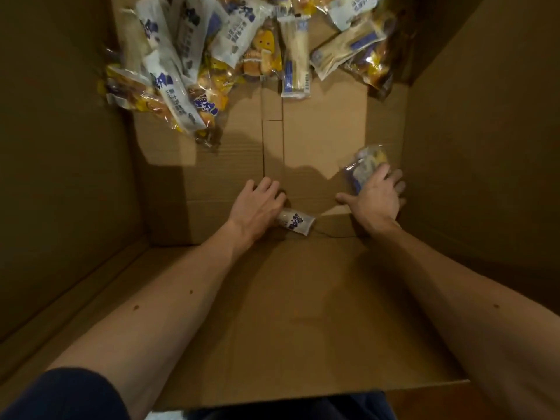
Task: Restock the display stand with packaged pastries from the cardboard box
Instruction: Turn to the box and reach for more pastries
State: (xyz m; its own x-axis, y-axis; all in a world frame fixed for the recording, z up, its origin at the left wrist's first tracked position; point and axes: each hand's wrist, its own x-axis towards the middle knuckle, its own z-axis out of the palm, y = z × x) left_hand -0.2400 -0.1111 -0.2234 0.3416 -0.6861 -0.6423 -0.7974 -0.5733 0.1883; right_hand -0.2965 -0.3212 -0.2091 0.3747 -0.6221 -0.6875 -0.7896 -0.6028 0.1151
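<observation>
Bare forearms (157,298) are reaching down into the cardboard box (303,322); the left grip (257,207) is curling round a white-and-blue packet (296,223) on the box floor, while the right grip (375,198) is lying spread-fingered on a clear pastry packet (365,162) (blurred) near the right wall, and more packets (188,65) are lying heaped along the far side

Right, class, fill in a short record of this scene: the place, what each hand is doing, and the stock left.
place: inside cardboard box
left hand: grips white packet on box floor
right hand: fingers rest on clear packet
stock left: pile of packets at far end
</observation>
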